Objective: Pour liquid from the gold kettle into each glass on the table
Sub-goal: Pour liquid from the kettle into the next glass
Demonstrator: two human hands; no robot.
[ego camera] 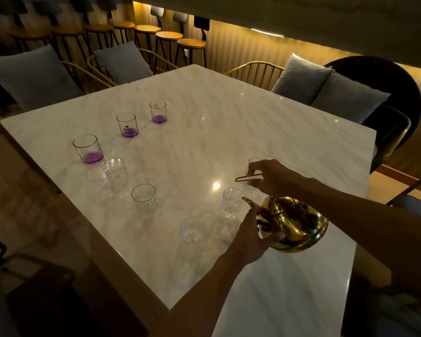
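The gold kettle (pixel 294 224) hangs above the white marble table (pixel 204 113), spout pointing left at a ribbed glass (pixel 231 203). My right hand (pixel 270 178) grips its thin handle from above. My left hand (pixel 253 237) cups the kettle's belly under the spout. Three straight glasses hold purple liquid: one far (pixel 158 112), one with a red star (pixel 127 125), one nearer at left (pixel 88 149). Ribbed glasses look clear and empty: one at left (pixel 114 170), one in the middle (pixel 144 198), one nearest (pixel 192 229). Another glass (pixel 254 161) peeks out behind my right hand.
Chairs with grey cushions (pixel 326 88) surround the table on the far and right sides. A row of bar stools (pixel 168 36) lines the back wall. The table's far right half is bare marble. A dark chair (pixel 41 288) stands at the near left.
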